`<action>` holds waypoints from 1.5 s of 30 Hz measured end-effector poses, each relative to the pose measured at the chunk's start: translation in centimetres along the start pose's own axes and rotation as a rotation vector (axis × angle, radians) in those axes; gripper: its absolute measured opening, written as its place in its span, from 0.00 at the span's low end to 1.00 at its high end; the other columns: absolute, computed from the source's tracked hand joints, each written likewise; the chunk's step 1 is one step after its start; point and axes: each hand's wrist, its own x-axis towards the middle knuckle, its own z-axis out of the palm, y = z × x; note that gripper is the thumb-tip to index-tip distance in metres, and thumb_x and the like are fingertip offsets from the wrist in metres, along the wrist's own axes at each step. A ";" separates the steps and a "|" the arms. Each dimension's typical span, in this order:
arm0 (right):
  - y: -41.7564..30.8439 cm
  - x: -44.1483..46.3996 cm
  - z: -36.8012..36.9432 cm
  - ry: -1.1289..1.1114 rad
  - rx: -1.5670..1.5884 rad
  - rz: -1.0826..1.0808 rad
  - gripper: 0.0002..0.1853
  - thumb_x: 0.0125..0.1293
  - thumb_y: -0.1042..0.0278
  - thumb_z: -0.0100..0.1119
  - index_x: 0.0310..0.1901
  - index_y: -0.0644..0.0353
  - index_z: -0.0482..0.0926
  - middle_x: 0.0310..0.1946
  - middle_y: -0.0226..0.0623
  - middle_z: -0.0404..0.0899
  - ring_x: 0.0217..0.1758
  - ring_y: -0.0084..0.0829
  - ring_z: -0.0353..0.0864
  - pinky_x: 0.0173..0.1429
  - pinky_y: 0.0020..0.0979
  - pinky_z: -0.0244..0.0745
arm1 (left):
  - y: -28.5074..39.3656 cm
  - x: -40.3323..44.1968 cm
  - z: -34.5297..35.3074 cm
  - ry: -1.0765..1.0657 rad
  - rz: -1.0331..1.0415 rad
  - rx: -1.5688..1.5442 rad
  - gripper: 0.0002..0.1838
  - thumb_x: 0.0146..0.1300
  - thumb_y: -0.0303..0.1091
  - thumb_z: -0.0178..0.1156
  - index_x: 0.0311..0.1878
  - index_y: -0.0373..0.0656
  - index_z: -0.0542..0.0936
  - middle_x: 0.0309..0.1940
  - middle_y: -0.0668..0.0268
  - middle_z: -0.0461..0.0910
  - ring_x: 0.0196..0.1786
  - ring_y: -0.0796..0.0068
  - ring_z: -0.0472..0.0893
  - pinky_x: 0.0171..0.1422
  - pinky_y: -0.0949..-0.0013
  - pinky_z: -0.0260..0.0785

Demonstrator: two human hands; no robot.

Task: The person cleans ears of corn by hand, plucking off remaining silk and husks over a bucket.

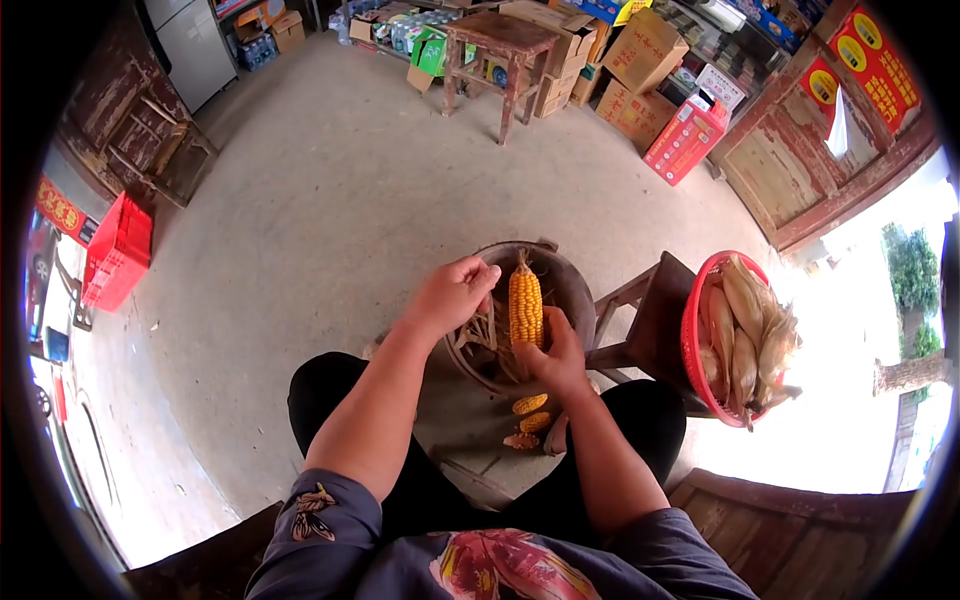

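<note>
An ear of yellow corn [525,300] stands nearly upright over a dark round basin [572,285], its kernels bare of husk and a dry tuft at its top. Wrapped round its lower end is my right hand [556,356]. Just left of the ear, my left hand [464,290] is closed with the fingers curled together; whatever they may pinch is too small to make out. Pale dry husks [487,335] lie inside the basin. Between my knees, below the basin, are several smaller corn pieces [534,422].
To the right, a red basket [689,335] of corn in husks [742,345] rests on a dark wooden stool [660,310]. A wooden table [500,32] and cardboard boxes [645,55] stand at the back. Red crates [117,250] are at the left.
</note>
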 end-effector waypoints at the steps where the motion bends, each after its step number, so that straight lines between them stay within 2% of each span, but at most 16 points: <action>1: 0.1 0.0 0.0 -0.002 -0.001 -0.001 0.32 0.56 0.63 0.69 0.61 0.67 0.70 0.47 0.42 0.82 0.48 0.31 0.82 0.54 0.33 0.76 | 0.0 0.0 0.2 0.012 -0.027 0.105 0.18 0.73 0.48 0.55 0.38 0.43 0.79 0.25 0.69 0.81 0.31 0.76 0.82 0.41 0.66 0.73; 3: 0.0 0.1 0.0 -0.025 0.167 -0.018 0.31 0.57 0.65 0.69 0.61 0.67 0.69 0.48 0.40 0.80 0.49 0.29 0.80 0.54 0.31 0.76 | -0.4 0.2 0.8 0.090 -0.018 0.341 0.24 0.75 0.55 0.49 0.40 0.41 0.77 0.30 0.63 0.83 0.36 0.66 0.83 0.45 0.62 0.74; 6: -0.9 -0.1 -0.1 -0.042 0.274 0.004 0.30 0.57 0.66 0.68 0.60 0.66 0.69 0.48 0.38 0.79 0.49 0.27 0.78 0.54 0.30 0.75 | -0.7 0.5 1.0 0.117 -0.013 0.272 0.24 0.75 0.56 0.49 0.42 0.42 0.78 0.32 0.61 0.83 0.39 0.61 0.83 0.46 0.60 0.73; 10: -0.7 -0.1 -0.2 -0.063 0.218 -0.019 0.29 0.57 0.67 0.67 0.59 0.66 0.69 0.47 0.38 0.79 0.48 0.26 0.78 0.54 0.29 0.74 | 1.2 -0.1 0.9 0.046 -0.037 0.407 0.22 0.74 0.55 0.51 0.44 0.44 0.79 0.31 0.62 0.83 0.37 0.62 0.83 0.45 0.60 0.73; 12: -1.3 -0.4 -0.5 -0.165 0.093 -0.003 0.29 0.58 0.69 0.65 0.61 0.64 0.69 0.50 0.34 0.75 0.53 0.26 0.74 0.59 0.28 0.70 | 1.2 -0.6 1.4 0.009 0.068 0.341 0.20 0.74 0.52 0.52 0.43 0.43 0.78 0.30 0.60 0.82 0.35 0.63 0.82 0.43 0.60 0.73; 15: -2.2 -0.7 -0.1 -0.154 0.100 -0.007 0.28 0.56 0.66 0.66 0.58 0.64 0.69 0.44 0.36 0.78 0.46 0.26 0.78 0.52 0.28 0.74 | -0.2 0.0 1.6 0.030 0.165 0.269 0.16 0.72 0.45 0.54 0.37 0.41 0.76 0.26 0.57 0.79 0.30 0.61 0.80 0.38 0.59 0.71; 20: -1.3 -0.6 0.3 -0.146 0.259 0.073 0.27 0.58 0.65 0.63 0.59 0.64 0.69 0.46 0.35 0.77 0.48 0.25 0.77 0.52 0.28 0.73 | -0.1 -0.4 1.7 0.071 0.297 0.375 0.14 0.70 0.42 0.56 0.35 0.40 0.75 0.24 0.56 0.76 0.27 0.59 0.78 0.35 0.58 0.70; 23: -0.6 -0.2 0.1 -0.110 0.347 0.132 0.27 0.60 0.67 0.60 0.60 0.63 0.68 0.48 0.35 0.76 0.50 0.25 0.76 0.54 0.27 0.73 | 0.0 -0.4 1.6 0.047 0.266 0.442 0.13 0.70 0.39 0.57 0.34 0.39 0.76 0.21 0.60 0.76 0.26 0.65 0.78 0.34 0.60 0.70; 25: -0.5 -0.1 -0.1 -0.096 0.362 0.153 0.27 0.61 0.68 0.59 0.62 0.63 0.68 0.50 0.35 0.76 0.51 0.25 0.75 0.55 0.27 0.72 | -0.1 -0.2 1.3 -0.121 0.098 -0.139 0.10 0.74 0.36 0.57 0.40 0.39 0.76 0.21 0.73 0.75 0.28 0.81 0.75 0.33 0.71 0.70; 26: -0.5 -0.1 -0.2 -0.121 0.415 0.166 0.27 0.61 0.70 0.58 0.63 0.63 0.67 0.51 0.35 0.76 0.52 0.25 0.76 0.57 0.27 0.72 | -0.1 0.0 1.5 -0.123 0.098 -0.139 0.10 0.74 0.36 0.57 0.40 0.39 0.76 0.21 0.73 0.75 0.28 0.81 0.75 0.33 0.71 0.70; 28: 0.0 -0.1 -0.2 -0.149 0.468 0.181 0.28 0.62 0.72 0.56 0.65 0.63 0.66 0.52 0.35 0.76 0.53 0.26 0.76 0.58 0.28 0.72 | -0.7 0.5 1.9 0.077 0.343 -0.190 0.10 0.74 0.36 0.57 0.47 0.39 0.75 0.29 0.70 0.78 0.34 0.81 0.76 0.41 0.71 0.73; 29: 0.8 -0.1 -0.2 -0.190 0.551 0.191 0.29 0.62 0.73 0.56 0.67 0.63 0.65 0.52 0.36 0.77 0.53 0.27 0.77 0.59 0.28 0.73 | -1.2 0.5 1.9 0.142 0.335 -0.021 0.13 0.75 0.40 0.56 0.52 0.40 0.74 0.35 0.67 0.79 0.38 0.81 0.77 0.48 0.71 0.73; 32: -0.2 -0.3 -0.3 -0.275 0.653 0.206 0.30 0.64 0.74 0.55 0.69 0.62 0.63 0.51 0.38 0.78 0.52 0.29 0.79 0.59 0.30 0.74 | -1.2 0.6 1.5 0.015 0.181 0.162 0.16 0.74 0.45 0.57 0.48 0.40 0.76 0.31 0.67 0.80 0.35 0.78 0.79 0.43 0.69 0.74; 35: -0.8 -0.4 -0.1 -0.318 0.657 0.194 0.30 0.66 0.72 0.57 0.70 0.61 0.62 0.49 0.39 0.79 0.49 0.29 0.80 0.57 0.31 0.75 | -1.0 0.2 2.2 -0.073 0.116 0.015 0.17 0.75 0.47 0.56 0.46 0.40 0.77 0.31 0.67 0.80 0.36 0.79 0.80 0.44 0.69 0.73; 38: -0.7 -0.5 0.0 -0.320 0.623 0.181 0.30 0.68 0.70 0.59 0.70 0.61 0.62 0.47 0.38 0.80 0.47 0.29 0.81 0.55 0.31 0.76 | -1.4 0.6 2.1 -0.044 0.273 0.084 0.15 0.75 0.43 0.56 0.43 0.39 0.78 0.31 0.67 0.81 0.36 0.80 0.80 0.44 0.70 0.73; 45: -0.5 -0.4 0.1 -0.301 0.601 0.215 0.27 0.67 0.68 0.61 0.65 0.61 0.65 0.44 0.37 0.80 0.44 0.29 0.81 0.51 0.30 0.76 | -0.9 0.3 2.0 -0.026 0.312 -0.056 0.09 0.72 0.36 0.59 0.45 0.39 0.82 0.34 0.67 0.84 0.35 0.80 0.79 0.43 0.71 0.73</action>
